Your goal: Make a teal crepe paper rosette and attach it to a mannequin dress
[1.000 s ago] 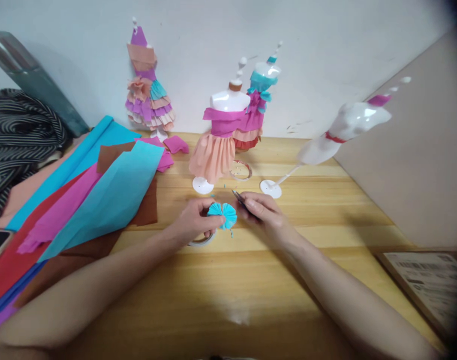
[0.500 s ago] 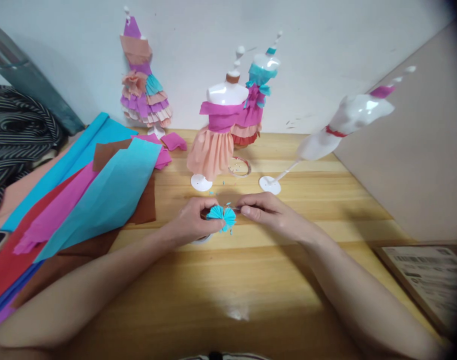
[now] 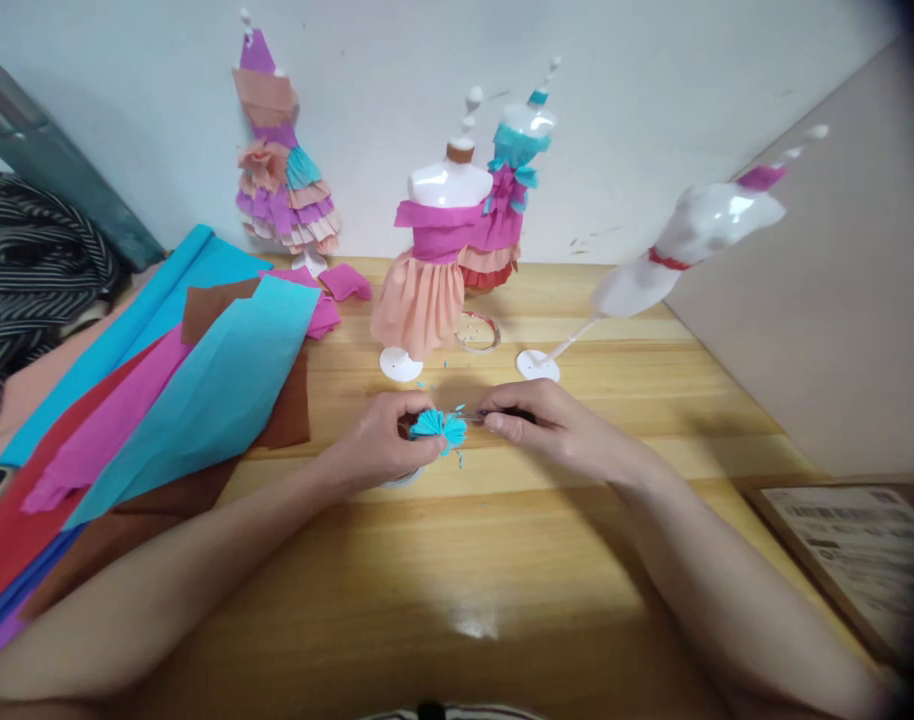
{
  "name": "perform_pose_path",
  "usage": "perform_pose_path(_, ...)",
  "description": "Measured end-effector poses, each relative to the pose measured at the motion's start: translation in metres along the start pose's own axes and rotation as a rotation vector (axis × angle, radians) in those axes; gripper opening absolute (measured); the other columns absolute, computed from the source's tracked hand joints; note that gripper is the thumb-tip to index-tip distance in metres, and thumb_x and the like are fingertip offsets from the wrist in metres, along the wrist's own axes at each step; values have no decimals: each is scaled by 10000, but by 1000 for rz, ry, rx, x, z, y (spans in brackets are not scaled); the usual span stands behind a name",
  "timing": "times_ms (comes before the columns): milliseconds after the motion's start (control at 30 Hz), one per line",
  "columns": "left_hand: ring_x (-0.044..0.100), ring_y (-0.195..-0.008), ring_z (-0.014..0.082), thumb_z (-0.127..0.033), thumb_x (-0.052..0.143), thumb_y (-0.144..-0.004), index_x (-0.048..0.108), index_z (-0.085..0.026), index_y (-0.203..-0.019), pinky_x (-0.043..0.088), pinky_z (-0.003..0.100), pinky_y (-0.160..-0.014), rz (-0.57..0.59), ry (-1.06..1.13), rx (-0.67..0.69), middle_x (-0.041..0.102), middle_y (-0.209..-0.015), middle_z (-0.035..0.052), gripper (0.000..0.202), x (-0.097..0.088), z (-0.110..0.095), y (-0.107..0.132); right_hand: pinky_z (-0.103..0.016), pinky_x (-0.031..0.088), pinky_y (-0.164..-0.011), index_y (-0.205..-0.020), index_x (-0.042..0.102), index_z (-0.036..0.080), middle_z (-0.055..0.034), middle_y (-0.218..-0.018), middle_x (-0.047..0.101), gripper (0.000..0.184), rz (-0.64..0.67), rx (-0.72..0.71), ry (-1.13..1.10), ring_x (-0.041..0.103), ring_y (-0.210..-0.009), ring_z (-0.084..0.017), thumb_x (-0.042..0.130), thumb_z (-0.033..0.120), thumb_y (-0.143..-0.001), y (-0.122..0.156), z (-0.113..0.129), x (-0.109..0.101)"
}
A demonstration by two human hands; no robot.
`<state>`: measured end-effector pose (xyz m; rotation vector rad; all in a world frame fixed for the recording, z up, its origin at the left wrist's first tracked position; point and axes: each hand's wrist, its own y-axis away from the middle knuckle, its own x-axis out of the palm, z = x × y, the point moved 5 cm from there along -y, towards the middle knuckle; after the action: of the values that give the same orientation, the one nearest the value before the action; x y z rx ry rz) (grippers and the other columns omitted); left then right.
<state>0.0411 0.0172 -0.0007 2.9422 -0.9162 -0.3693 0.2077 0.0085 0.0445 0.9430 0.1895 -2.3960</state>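
Between the thumb and fingers of my left hand is a small pleated piece of turquoise crepe paper, fanned out on both sides like a bow. My right hand is closed around small scissors; their metal tip meets the right edge of the turquoise paper, and most of the handle is hidden in the palm. Tiny turquoise scraps lie on the table close by. Partly covered by my left hand is a round roll-like object, whose kind I cannot make out.
Several mini mannequins stand behind, among them one in a magenta and peach paper dress and a tilted bare one. Crepe paper sheets cover the left side. A ring lies mid-table; a cardboard box is at right.
The scissors have shifted slightly against the paper's edge, and more of their dark handle shows. The pleated paper has turned a little in my left hand. The whole view has moved slightly.
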Motion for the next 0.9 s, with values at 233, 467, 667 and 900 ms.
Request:
perform_pose_path(233, 409, -599, 94, -243, 523, -694, 489, -166, -628, 292, 243, -546, -30, -228, 107, 449, -629, -32, 107, -3, -12, 2, -257, 321, -532, -722, 591, 148, 10, -618, 477, 416, 66, 26, 68, 391, -574, -120, 435, 466, -939, 2, 1, -4)
perform_pose_path(467, 446, -621, 103, -207, 510, -708, 494, -168, -624, 325, 254, -581, -30, -301, 202, 489, -643, -21, 94, -2, -14, 3, -256, 352, -545, -795, 648, 135, -17, -657, 569, 409, 73, 1, 109, 449, -582, -127, 439, 453, -945, 3, 1, -3)
perform_pose_path(667, 444, -613, 102, -205, 518, -710, 511, -167, -638, 316, 253, -573, -18, -317, 186, 486, -633, -26, 81, -1, -13, 2, -245, 352, -535, -814, 680, 126, -14, -645, 576, 429, 62, -39, 100, 455, -565, -117, 448, 459, -952, 2, 4, -2)
perform_pose_path(900, 427, -603, 97, -200, 520, -715, 490, -169, -627, 309, 252, -567, -2, -309, 178, 464, -627, -32, 98, -1, -12, 2, -247, 379, -547, -873, 707, 116, -32, -683, 625, 445, 61, -41, 94, 489, -584, -124, 450, 471, -954, 3, 3, -2)
